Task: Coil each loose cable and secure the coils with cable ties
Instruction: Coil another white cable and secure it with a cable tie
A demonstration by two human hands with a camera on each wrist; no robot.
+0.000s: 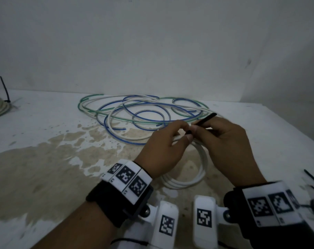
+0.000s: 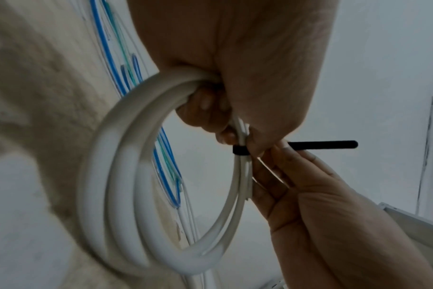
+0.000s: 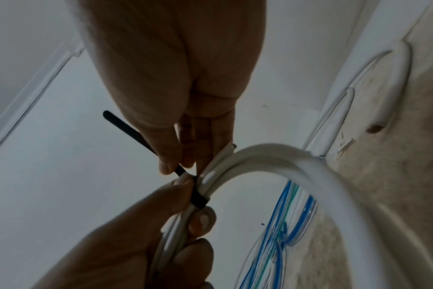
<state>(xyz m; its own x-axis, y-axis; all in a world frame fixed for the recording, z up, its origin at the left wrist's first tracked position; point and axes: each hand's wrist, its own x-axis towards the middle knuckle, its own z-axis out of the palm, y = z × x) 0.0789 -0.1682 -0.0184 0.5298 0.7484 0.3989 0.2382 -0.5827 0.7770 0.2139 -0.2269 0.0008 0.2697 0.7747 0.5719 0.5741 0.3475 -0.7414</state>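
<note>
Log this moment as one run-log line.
left hand: grips white coil | right hand: pinches black cable tie tail | tie wrapped round coil | blue/green cables: loose

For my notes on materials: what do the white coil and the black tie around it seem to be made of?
White coil: likely a cable in a smooth plastic jacket with a slight sheen; it bends in even round loops.
Black tie: looks like matte plastic, perhaps nylon; a thin flat strip, wrapped round the coil with a straight free tail. The pictures cannot confirm either material.
</note>
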